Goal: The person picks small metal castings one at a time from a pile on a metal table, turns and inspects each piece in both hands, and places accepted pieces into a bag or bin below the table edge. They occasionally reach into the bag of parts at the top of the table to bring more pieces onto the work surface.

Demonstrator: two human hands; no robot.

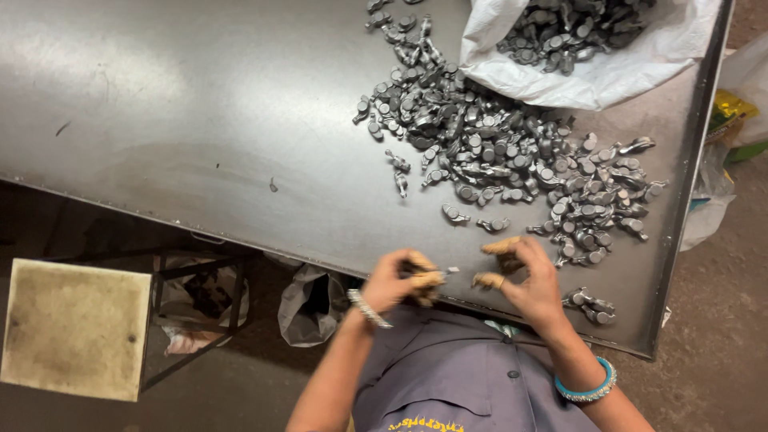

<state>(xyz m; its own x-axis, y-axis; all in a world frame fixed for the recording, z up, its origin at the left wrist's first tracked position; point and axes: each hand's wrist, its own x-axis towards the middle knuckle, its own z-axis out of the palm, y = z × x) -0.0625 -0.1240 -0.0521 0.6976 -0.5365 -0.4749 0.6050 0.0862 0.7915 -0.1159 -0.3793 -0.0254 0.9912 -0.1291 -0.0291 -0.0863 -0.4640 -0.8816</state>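
1. Stool stands at lower left of the frame, beside the table.
2. Left hand, low centre, has taped fingers curled; it seems to pinch a small part at the table edge.
3. Right hand sits just beside it, fingers bent, none spread; whether it holds anything cannot be told.
4. Parts lie heaped at upper centre-right, spilling from a white bag at the top.
5. Risk: with the hands working right at the rim, a loose pinch could drop the part to the floor; stray pieces near the lower right corner could get nudged off.
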